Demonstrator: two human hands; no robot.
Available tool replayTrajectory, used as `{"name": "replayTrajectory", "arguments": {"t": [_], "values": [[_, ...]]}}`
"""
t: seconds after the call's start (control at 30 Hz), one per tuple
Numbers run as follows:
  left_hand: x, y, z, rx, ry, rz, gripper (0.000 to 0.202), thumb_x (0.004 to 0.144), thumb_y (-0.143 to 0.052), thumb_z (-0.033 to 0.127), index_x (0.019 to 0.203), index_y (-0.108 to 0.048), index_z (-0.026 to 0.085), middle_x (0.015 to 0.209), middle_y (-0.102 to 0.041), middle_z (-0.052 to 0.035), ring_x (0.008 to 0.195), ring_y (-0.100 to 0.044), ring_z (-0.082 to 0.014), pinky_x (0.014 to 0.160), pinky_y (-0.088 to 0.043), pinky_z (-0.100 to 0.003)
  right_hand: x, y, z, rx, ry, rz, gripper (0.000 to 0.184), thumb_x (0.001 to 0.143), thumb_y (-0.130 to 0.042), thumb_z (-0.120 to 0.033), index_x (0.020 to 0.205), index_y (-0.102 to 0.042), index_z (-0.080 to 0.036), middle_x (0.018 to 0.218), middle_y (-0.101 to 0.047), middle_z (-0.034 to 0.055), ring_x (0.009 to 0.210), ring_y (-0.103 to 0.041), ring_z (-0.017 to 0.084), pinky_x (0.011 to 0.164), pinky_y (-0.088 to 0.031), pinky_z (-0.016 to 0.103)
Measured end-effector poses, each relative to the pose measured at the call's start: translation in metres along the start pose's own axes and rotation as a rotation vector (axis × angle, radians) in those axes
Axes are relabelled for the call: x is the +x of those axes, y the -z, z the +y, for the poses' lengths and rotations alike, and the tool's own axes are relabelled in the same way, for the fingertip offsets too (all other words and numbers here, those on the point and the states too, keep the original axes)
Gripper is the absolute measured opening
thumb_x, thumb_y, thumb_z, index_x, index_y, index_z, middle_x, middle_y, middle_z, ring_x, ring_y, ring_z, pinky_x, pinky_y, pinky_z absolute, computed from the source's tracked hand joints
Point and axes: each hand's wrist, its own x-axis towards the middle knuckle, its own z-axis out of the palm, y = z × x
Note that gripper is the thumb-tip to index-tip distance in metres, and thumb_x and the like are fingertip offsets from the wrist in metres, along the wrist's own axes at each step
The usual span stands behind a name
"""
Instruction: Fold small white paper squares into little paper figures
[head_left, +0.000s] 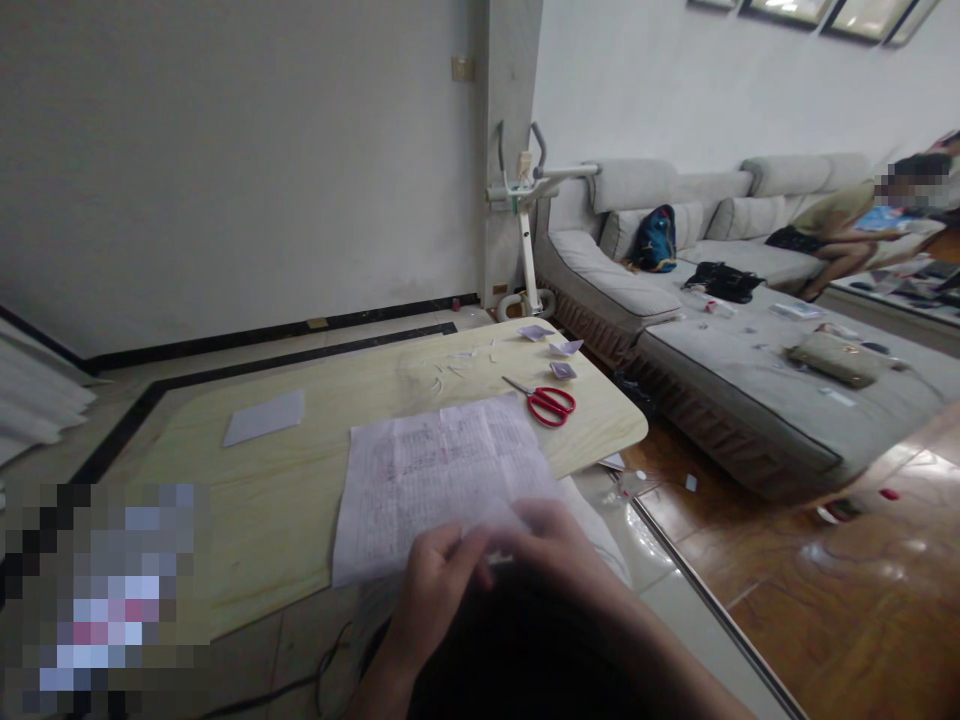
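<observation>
My left hand (439,575) and my right hand (551,535) meet close to my body, just over the table's near edge. Between their closed fingers is a small pale piece of paper (495,520), smeared by motion, so its folds cannot be made out. Beneath and beyond the hands lies a large printed sheet (442,465), creased and flat on the table. Red-handled scissors (551,405) rest at its far right corner, blades pointing away to the left. Small folded paper pieces (562,371) stand past the scissors.
The pale wooden table (277,520) also bears a white paper (264,417) on the left and thin paper strips (450,372) towards the back. A grey sofa (750,400) with bags stands right. Another person (832,220) sits there. An exercise machine (529,230) stands behind.
</observation>
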Motion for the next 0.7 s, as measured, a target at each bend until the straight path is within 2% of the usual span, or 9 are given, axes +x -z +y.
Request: {"name": "replayTrajectory", "arguments": {"t": [0.3,0.53,0.7], "values": [[0.0010,0.0013,-0.0080,0.041,-0.031,-0.037,0.049,0.094,-0.049,0.049,0.055,-0.059,0.020,0.053,-0.065,-0.0006,0.057,-0.064,-0.0178,0.064,-0.048,-0.026,0.0009,0.0021,0.0002,0.015,-0.007,0.009,0.021,0.081,-0.066,-0.027,0.064,-0.064,-0.015,0.060,-0.057,-0.0032,0.059,-0.050,0.011,0.054,-0.038,0.021],[0.0017,0.0001,-0.0052,-0.004,-0.040,-0.047,0.051,0.094,-0.048,0.050,0.054,-0.059,0.020,0.055,-0.065,-0.0013,0.059,-0.064,-0.0183,0.067,-0.048,-0.027,0.0006,0.0011,-0.0002,0.000,-0.020,0.035,0.022,0.081,-0.066,-0.029,0.064,-0.064,-0.015,0.060,-0.057,-0.0030,0.058,-0.050,0.011,0.054,-0.038,0.021],[-0.0005,-0.0021,-0.0018,-0.017,-0.050,-0.024,0.047,0.094,-0.049,0.048,0.059,-0.060,0.019,0.055,-0.062,-0.0001,0.058,-0.063,-0.0175,0.063,-0.047,-0.026,0.0014,-0.0009,0.0019,-0.037,0.013,0.060,0.021,0.081,-0.064,-0.027,0.063,-0.064,-0.016,0.059,-0.058,-0.0034,0.058,-0.051,0.011,0.053,-0.037,0.021]]}}
